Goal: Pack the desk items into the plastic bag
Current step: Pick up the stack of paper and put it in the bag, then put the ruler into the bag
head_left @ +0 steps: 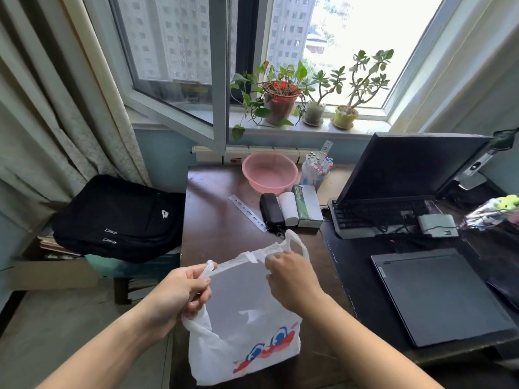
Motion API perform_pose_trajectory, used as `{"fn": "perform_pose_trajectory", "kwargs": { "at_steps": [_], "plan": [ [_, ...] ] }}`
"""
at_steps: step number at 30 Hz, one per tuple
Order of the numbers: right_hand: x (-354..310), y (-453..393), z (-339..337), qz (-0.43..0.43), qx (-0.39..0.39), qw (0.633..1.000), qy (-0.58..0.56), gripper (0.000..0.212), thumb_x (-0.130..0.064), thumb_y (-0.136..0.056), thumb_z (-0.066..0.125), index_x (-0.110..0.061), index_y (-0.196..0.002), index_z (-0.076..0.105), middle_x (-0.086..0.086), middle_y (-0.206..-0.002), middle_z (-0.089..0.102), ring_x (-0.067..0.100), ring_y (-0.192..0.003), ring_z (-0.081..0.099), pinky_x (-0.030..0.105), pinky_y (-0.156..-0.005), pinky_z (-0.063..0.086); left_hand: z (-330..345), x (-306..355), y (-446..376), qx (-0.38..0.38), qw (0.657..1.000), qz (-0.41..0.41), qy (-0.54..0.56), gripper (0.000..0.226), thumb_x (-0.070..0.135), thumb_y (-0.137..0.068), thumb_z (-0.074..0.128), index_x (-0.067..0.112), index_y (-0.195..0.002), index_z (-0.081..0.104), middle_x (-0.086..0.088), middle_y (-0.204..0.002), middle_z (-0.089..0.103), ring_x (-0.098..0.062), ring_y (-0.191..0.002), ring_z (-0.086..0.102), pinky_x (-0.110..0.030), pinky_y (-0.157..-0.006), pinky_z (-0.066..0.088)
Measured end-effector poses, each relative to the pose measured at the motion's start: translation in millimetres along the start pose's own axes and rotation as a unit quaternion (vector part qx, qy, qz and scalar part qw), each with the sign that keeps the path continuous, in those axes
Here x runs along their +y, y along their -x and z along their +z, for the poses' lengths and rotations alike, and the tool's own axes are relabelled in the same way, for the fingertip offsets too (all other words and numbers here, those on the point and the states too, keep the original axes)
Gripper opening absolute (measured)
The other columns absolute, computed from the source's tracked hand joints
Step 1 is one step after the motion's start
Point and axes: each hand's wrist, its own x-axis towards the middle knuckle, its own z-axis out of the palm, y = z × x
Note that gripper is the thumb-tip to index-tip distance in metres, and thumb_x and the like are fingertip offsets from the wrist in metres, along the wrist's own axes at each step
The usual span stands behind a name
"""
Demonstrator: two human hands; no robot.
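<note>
A white plastic bag (241, 341) with red and blue print hangs over the near part of the brown desk (213, 237). My left hand (179, 293) grips its left handle, and my right hand (292, 279) grips the right handle, stretching the bag's mouth between them. Beyond the bag on the desk lie a metal ruler (247, 213), a black case (271, 210), a white roll (289, 209) and a green-and-white box (307, 204), side by side. A pink basin (269, 171) and a cup of markers (316, 169) stand at the back.
On the right are a dark monitor (407, 164), a keyboard (376, 217), a closed laptop (441, 296) and a small grey device (438, 224). A black backpack (118, 217) rests left of the desk. Potted plants (280, 99) line the windowsill.
</note>
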Motion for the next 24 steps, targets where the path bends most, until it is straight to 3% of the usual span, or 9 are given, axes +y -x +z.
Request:
{"fn": "perform_pose_trajectory", "kwargs": {
  "at_steps": [3,5,7,9,11,17,19,22,24],
  "plan": [
    [16.7,-3.4,-6.4,0.063,0.174,0.979,0.081,0.033,-0.009,-0.065,0.072,-0.010,-0.097,0.061,0.012,-0.094,0.061,0.031,-0.080,0.054,0.041,-0.069,0.048,2.9,4.2,-2.3,0.000,1.000,0.004,-0.006,0.028,0.002,-0.098,0.040,0.002,-0.116,0.062,-0.006,-0.054,0.047,-0.010,-0.037,0.029,-0.024,-0.045,0.020],
    [33.2,-12.1,-12.5,0.152,0.185,0.970,0.030,0.046,-0.019,-0.073,0.070,-0.009,-0.116,0.056,0.014,-0.109,0.059,0.034,-0.088,0.056,0.043,-0.073,0.046,7.7,7.6,-4.5,0.006,1.000,0.006,-0.003,0.028,0.002,-0.098,0.040,0.000,-0.116,0.061,-0.006,-0.054,0.046,-0.010,-0.037,0.029,-0.024,-0.044,0.021],
    [56.1,-24.7,-19.2,0.258,0.100,0.949,-0.148,0.042,-0.026,-0.082,0.064,-0.011,-0.119,0.056,0.009,-0.108,0.063,0.035,-0.093,0.062,0.039,-0.075,0.048,14.3,11.0,-8.1,0.012,1.000,0.011,0.014,0.028,0.002,-0.098,0.041,0.002,-0.118,0.061,-0.007,-0.055,0.046,-0.011,-0.038,0.028,-0.022,-0.042,0.021],
    [84.4,-38.5,-29.3,0.310,0.021,0.863,-0.399,0.029,-0.017,-0.081,0.063,-0.009,-0.108,0.066,0.008,-0.087,0.071,0.025,-0.078,0.070,0.031,-0.068,0.055,21.0,14.3,-13.3,0.027,0.999,0.018,0.036,0.030,0.002,-0.098,0.041,0.007,-0.120,0.062,-0.008,-0.056,0.045,-0.011,-0.037,0.027,-0.020,-0.040,0.023],
    [108.9,-47.6,-37.8,0.305,-0.009,0.801,-0.516,0.023,-0.004,-0.082,0.065,-0.004,-0.105,0.067,0.007,-0.070,0.069,0.014,-0.055,0.064,0.022,-0.052,0.051,28.9,18.5,-18.6,0.051,0.997,0.024,0.049,0.032,0.003,-0.098,0.041,0.011,-0.122,0.060,-0.008,-0.056,0.045,-0.011,-0.038,0.026,-0.021,-0.041,0.023],
    [144.4,-63.6,-57.3,0.230,-0.029,0.805,-0.546,0.017,-0.003,-0.084,0.067,-0.001,-0.102,0.068,0.013,-0.066,0.070,0.012,-0.042,0.057,0.019,-0.044,0.045,48.5,36.4,-30.9,0.116,0.990,0.042,0.068,0.032,0.005,-0.099,0.041,0.015,-0.122,0.061,-0.006,-0.056,0.044,-0.010,-0.040,0.025,-0.024,-0.046,0.021],
    [153.2,-70.9,-62.3,0.220,-0.055,0.814,-0.535,0.011,-0.011,-0.087,0.067,-0.008,-0.097,0.069,0.014,-0.069,0.073,0.013,-0.043,0.061,0.023,-0.048,0.047,55.9,43.3,-32.3,0.121,0.990,0.042,0.064,0.029,0.005,-0.099,0.040,0.015,-0.110,0.066,-0.005,-0.055,0.044,-0.010,-0.040,0.023,-0.025,-0.049,0.020],
    [161.5,-79.5,-64.1,0.216,-0.107,0.820,-0.519,0.009,-0.019,-0.091,0.063,-0.014,-0.085,0.067,0.021,-0.079,0.076,0.020,-0.050,0.068,0.033,-0.053,0.055,64.0,51.8,-37.0,0.106,0.993,0.033,0.028,0.039,0.008,-0.101,0.040,0.013,-0.074,0.069,0.001,-0.044,0.040,-0.009,-0.039,0.021,-0.029,-0.059,0.021],
    [165.2,-85.0,-60.5,0.207,-0.141,0.832,-0.495,0.013,-0.022,-0.092,0.062,-0.016,-0.082,0.066,0.022,-0.081,0.076,0.023,-0.053,0.071,0.036,-0.056,0.059,63.0,55.2,-42.1,0.102,0.994,0.030,0.020,0.046,0.008,-0.100,0.040,0.015,-0.070,0.073,0.001,-0.043,0.040,-0.010,-0.040,0.021,-0.030,-0.064,0.023]
  ]
}}
